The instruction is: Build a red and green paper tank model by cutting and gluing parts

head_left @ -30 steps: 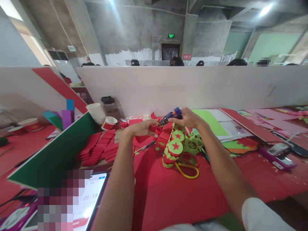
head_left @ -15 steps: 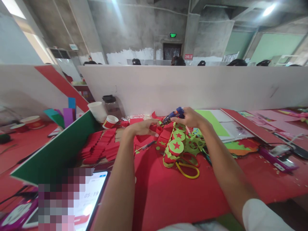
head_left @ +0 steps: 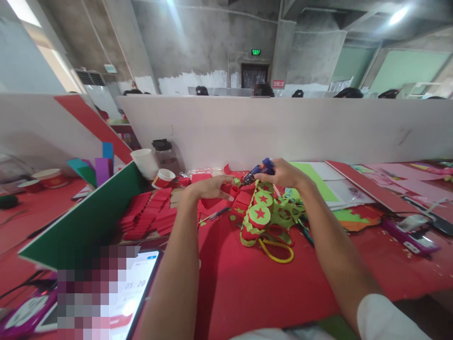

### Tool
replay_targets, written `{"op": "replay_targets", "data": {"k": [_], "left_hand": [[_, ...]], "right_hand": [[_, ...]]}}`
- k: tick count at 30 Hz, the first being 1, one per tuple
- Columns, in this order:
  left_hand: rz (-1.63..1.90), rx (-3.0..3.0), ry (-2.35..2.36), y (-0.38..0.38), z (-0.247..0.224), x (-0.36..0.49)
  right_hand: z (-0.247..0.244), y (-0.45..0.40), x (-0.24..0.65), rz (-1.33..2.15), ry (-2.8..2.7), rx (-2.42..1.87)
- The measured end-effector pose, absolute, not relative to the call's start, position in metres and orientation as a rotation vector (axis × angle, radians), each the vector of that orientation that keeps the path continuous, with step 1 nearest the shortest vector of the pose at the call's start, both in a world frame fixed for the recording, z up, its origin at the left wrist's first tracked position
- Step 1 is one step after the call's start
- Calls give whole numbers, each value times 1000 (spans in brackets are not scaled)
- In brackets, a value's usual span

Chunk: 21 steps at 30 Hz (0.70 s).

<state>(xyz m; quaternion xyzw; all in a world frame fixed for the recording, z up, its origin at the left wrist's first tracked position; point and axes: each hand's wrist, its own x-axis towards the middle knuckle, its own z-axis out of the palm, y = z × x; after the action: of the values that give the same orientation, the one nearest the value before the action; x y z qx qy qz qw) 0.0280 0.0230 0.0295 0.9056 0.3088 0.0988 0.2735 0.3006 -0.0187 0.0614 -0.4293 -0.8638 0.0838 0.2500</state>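
Observation:
My left hand (head_left: 211, 187) has its thumb and fingers curled round a small red paper roll (head_left: 234, 191). A bit of light green (head_left: 237, 181) shows at its fingertips. In my right hand (head_left: 285, 174) is a blue hot glue gun (head_left: 261, 171), its nozzle pointing left, towards that roll. Just below the glue gun stands a row of red paper drums (head_left: 259, 215) with green tops, red stars and zigzag green trim. Green cut-out paper scraps (head_left: 285, 210) lie to their right, beside yellow-handled scissors (head_left: 278, 252). A dark pen (head_left: 219, 213) rests below my left hand.
Stacked red paper strips (head_left: 150, 215) lie left, by a green board (head_left: 81, 217). Paper cups (head_left: 163, 178) and a bottle (head_left: 166, 153) stand behind. A phone (head_left: 141, 278) lies front left, a purple power strip (head_left: 410, 238) right. A white partition (head_left: 265, 127) closes the back.
The glue gun has shifted very slightly to the right with my right hand. My left hand stays almost still at the red roll. The phone's timer has advanced by a second.

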Motion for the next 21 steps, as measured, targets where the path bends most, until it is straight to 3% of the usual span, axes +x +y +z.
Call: {"op": "replay_targets", "data": {"k": [21], "left_hand": [[290, 2448, 798, 24, 28, 28]], "right_hand": [[59, -21, 289, 299, -2299, -1059]]}}
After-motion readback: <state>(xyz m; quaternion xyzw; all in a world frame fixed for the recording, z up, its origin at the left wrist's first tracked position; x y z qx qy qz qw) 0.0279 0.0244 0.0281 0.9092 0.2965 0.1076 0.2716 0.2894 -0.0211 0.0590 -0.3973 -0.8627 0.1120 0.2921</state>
